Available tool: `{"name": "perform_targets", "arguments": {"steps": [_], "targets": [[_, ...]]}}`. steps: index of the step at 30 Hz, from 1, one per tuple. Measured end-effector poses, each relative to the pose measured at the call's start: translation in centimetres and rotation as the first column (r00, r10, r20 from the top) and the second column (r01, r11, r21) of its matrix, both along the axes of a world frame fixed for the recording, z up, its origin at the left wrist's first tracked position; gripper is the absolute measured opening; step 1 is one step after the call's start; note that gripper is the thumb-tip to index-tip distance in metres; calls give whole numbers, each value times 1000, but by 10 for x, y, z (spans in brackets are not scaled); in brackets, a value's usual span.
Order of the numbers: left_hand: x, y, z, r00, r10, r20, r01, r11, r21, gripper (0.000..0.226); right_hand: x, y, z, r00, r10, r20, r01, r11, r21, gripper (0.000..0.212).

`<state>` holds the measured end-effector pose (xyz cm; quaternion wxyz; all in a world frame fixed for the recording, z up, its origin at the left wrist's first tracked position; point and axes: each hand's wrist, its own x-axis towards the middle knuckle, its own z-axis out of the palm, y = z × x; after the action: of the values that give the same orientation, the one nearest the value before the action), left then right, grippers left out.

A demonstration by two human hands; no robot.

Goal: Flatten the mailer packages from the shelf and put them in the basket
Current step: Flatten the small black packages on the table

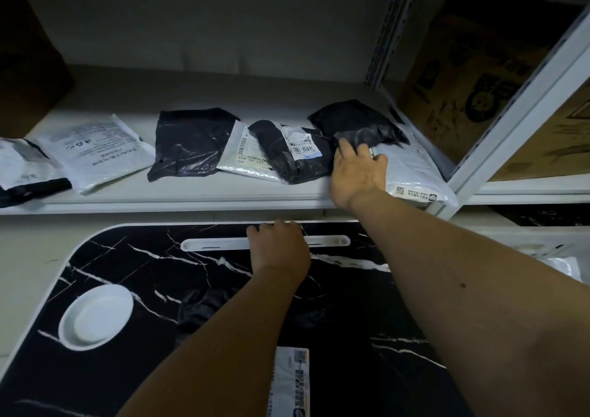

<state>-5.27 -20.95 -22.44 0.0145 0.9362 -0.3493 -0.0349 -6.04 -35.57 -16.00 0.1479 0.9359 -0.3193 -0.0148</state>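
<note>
Several mailer packages lie on the white shelf [191, 198]. From the left there are a white one [95, 151], a black one [188, 143], a white labelled one [238, 151], a black labelled one [287, 151], and a black one [354, 123] lying on a white one [412, 171]. My right hand [356, 174] reaches onto the shelf, its fingertips touching the near edge of the rightmost black mailer. My left hand [277, 244] rests at the far edge of the black marble-pattern table [127, 266], with its fingers curled over that edge. A crumpled black mailer [199, 305] with a white label lies on the table under my left forearm.
A white round dish [95, 316] and a long white slot [217, 243] are set into the table. Cardboard boxes [472, 75] stand behind the white shelf upright [523, 97] at the right. A dark box [28, 59] sits at the far left of the shelf.
</note>
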Motion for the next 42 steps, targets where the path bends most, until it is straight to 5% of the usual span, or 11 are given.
{"name": "perform_targets", "arguments": {"steps": [11,25,36,42], "targets": [[-29,25,31,976,3,-216,9,998,55,41,-39,12,56,892,-24,452,-51,987,152,75],[-103,88,121,977,-27,-211,5,995,-102,46,-138,112,139,818,110,564,-248,953,175,78],[-116,193,119,956,219,-194,-234,970,-58,47,-188,229,92,716,76,694,-451,809,377,50],[-132,224,94,949,195,-247,-177,980,95,32,-257,242,10,734,-103,671,-287,849,444,37]]}}
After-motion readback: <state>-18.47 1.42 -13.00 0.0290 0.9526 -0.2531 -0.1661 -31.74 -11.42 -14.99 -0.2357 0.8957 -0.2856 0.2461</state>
